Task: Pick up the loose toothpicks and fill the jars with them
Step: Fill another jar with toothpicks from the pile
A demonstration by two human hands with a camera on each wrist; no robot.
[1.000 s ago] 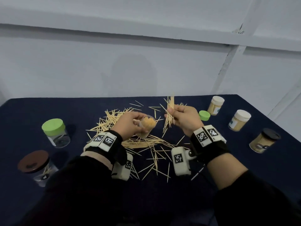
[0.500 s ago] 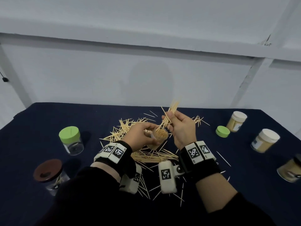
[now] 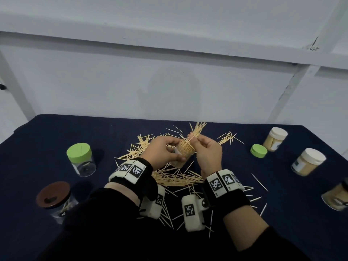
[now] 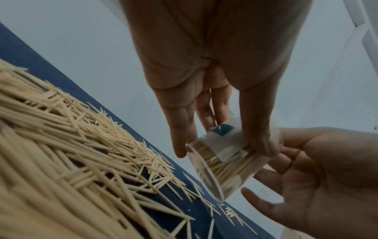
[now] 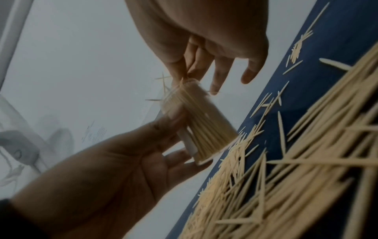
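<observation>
My left hand (image 3: 174, 150) grips a small clear jar (image 3: 185, 152), tilted and packed with toothpicks, above the dark blue table. My right hand (image 3: 194, 141) pinches a bundle of toothpicks (image 3: 197, 129) whose lower ends sit in the jar's mouth. In the left wrist view my fingers (image 4: 180, 142) wrap the labelled jar (image 4: 225, 155). In the right wrist view my thumb and forefinger (image 5: 180, 71) pinch the sticks at the top of the jar (image 5: 198, 122). A big pile of loose toothpicks (image 3: 175, 178) lies under both hands.
A green-lidded jar (image 3: 81, 159) and a brown-lidded jar (image 3: 54, 198) stand at the left. A loose green lid (image 3: 258, 150), two white-lidded filled jars (image 3: 275, 138) (image 3: 307, 162) and another filled jar (image 3: 337, 196) stand at the right. Stray toothpicks (image 3: 228, 138) lie behind.
My right hand has brought its bundle leftwards and down into the mouth of the jar. The left hand keeps hold of the jar, and both hands are now close together.
</observation>
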